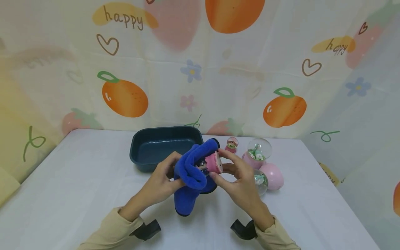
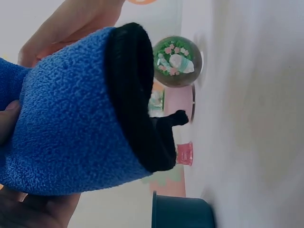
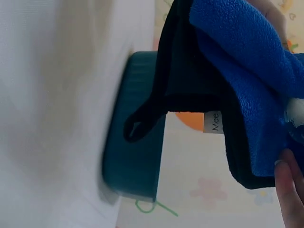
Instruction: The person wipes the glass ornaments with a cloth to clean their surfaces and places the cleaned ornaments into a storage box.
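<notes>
A blue cloth (image 1: 189, 173) with black edging is bunched up above the table, gripped at its left side by my left hand (image 1: 162, 180). Wrapped partly inside it is a small snow globe (image 1: 214, 163), lying sideways with its pink base pointing right. Thumb and fingers of my right hand (image 1: 242, 180) pinch that base. The cloth covers most of the globe's glass ball. Seen from the right wrist, the cloth (image 3: 237, 57) shows a black hanging loop and a white label (image 3: 213, 122); from the left wrist, its folded edge (image 2: 133, 95) fills the middle.
Behind the hands stands a dark teal basin (image 1: 137, 152). To the right are a small pink-based snow globe (image 1: 231, 146), a larger upright one (image 1: 254, 159) and another lying on its side (image 1: 272, 176). A fruit-printed curtain (image 1: 218, 80) hangs behind the white table (image 1: 78, 184).
</notes>
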A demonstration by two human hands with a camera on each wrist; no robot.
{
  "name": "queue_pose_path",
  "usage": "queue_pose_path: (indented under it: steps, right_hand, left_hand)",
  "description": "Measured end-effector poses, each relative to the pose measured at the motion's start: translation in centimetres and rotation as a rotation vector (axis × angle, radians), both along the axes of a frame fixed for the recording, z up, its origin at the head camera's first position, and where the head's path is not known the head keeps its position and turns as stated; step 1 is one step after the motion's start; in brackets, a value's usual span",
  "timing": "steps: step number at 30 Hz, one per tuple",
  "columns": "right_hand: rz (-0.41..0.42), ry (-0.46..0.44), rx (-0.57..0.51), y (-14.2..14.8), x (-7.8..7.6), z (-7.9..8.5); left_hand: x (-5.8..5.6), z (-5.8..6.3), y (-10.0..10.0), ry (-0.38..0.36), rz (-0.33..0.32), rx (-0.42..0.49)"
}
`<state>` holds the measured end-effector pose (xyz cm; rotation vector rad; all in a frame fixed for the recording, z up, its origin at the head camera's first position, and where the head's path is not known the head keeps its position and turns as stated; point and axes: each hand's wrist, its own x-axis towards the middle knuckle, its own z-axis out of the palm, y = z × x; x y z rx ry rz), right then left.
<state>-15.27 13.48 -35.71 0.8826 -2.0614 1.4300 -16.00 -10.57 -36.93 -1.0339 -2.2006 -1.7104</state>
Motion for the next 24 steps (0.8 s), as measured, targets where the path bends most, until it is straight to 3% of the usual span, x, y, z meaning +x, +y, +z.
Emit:
queue_pose_path:
  steps: [8, 11, 18, 24]
  right_hand:
    - [-0.054, -0.253, 0.077, 0.0, 0.2, 0.2]
    - [-0.046, -0.308, 0.089, 0.1, 0.2, 0.2]
    - [0.049, -0.233, 0.123, -0.1, 0.3, 0.1]
    - [0.081, -0.207, 0.128, -0.2, 0.3, 0.2]
  left_hand:
    - [0.1, 0.2, 0.1, -0.057, 0.022, -0.022]
    - [0.2, 0.2, 0.2, -0.098, 0.033, -0.054]
    - [0.2, -0.2, 0.8, -0.189, 0.003, -0.151]
    - [0.2, -0.3, 1.0, -0.193, 0.002, -0.147]
